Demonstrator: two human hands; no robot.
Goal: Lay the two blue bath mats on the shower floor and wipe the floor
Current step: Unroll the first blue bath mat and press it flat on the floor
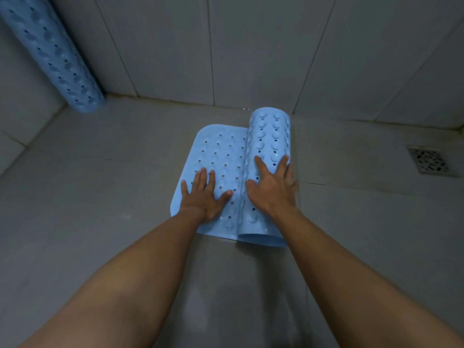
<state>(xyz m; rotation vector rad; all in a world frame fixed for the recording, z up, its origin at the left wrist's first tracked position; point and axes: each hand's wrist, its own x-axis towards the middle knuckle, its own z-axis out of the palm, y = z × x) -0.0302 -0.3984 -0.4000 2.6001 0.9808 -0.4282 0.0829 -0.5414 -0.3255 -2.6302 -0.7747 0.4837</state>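
Note:
A light blue bath mat [221, 151] with holes and suction cups lies partly unrolled on the grey tiled shower floor [100, 197]. Its left part is flat; its right part is still a roll [272, 136]. My left hand [204, 194] presses flat on the unrolled part, fingers spread. My right hand [272, 187] rests over the roll's near end, fingers spread across it. A second blue mat [52, 56], rolled up, leans upright in the far left corner against the wall.
Grey tiled walls [251, 46] close the space at the back and left. A square metal floor drain [429, 162] sits at the right near the wall. Bare floor lies left of the mat and between my forearms.

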